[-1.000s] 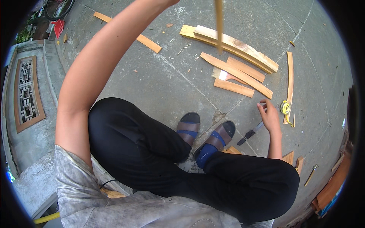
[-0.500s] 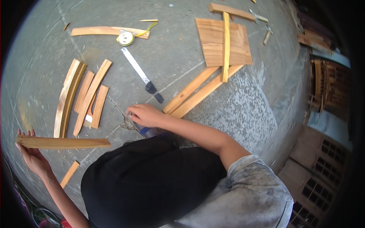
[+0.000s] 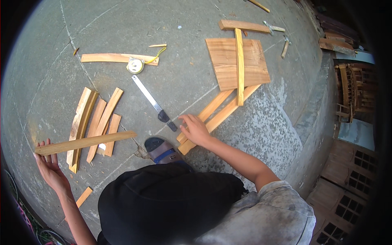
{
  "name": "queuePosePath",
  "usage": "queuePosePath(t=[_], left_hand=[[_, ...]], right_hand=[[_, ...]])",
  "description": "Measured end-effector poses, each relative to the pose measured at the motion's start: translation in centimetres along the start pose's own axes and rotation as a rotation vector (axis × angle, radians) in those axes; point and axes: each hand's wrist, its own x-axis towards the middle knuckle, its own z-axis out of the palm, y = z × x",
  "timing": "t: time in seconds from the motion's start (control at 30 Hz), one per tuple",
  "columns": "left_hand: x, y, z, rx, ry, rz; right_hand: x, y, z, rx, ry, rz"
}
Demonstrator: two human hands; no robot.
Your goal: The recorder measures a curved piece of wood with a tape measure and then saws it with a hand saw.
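My left hand [image 3: 53, 171] grips one end of a wooden slat [image 3: 87, 143], which is raised off the floor with its free end pointing right. Below the slat lie several wooden pieces [image 3: 105, 116], partly covered by it. My right hand [image 3: 195, 130] has its fingers apart and holds nothing that I can see. It hovers beside the near ends of two long wooden strips [image 3: 220, 118]. Just left of its fingertips lies a long thin metal blade [image 3: 147, 94] with a black-wrapped handle [image 3: 167, 119].
A broad wooden board [image 3: 220, 61] lies far right with a narrow stick [image 3: 240, 65] across it. A yellow-and-white tape measure [image 3: 135, 65] rests on another slat [image 3: 104, 58]. Two hammer-like tools [image 3: 285, 48] lie beyond. My sandalled foot [image 3: 159, 149] stands near the middle.
My right hand has moved right and its fingers have spread. My left hand still holds the slat, whose free end has swung upward. The view has shifted, so the floor items appear lower.
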Motion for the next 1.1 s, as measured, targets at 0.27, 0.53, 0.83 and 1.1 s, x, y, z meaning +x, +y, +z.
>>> queuePosePath(t=[0.27, 0.53, 0.83, 1.1], left_hand=[[-0.4, -1.3, -0.3, -0.047, 0.047, -0.069], [-0.9, 0.1, -1.0, 0.005, 0.072, -0.023], [-0.5, 2.8, -2.7, -0.050, 0.097, 0.075], [2.7, 9.8, 0.1, 0.155, -0.014, 0.334]], right_hand=[[-6.5, 1.7, 2.1, -0.348, -0.071, -0.236], [14.1, -4.8, 3.2, -0.325, 0.242, -0.224], [30.7, -12.0, 0.8, -0.300, 0.186, -0.162], [23.8, -39.5, -9.2, 0.847, -0.666, -0.256]])
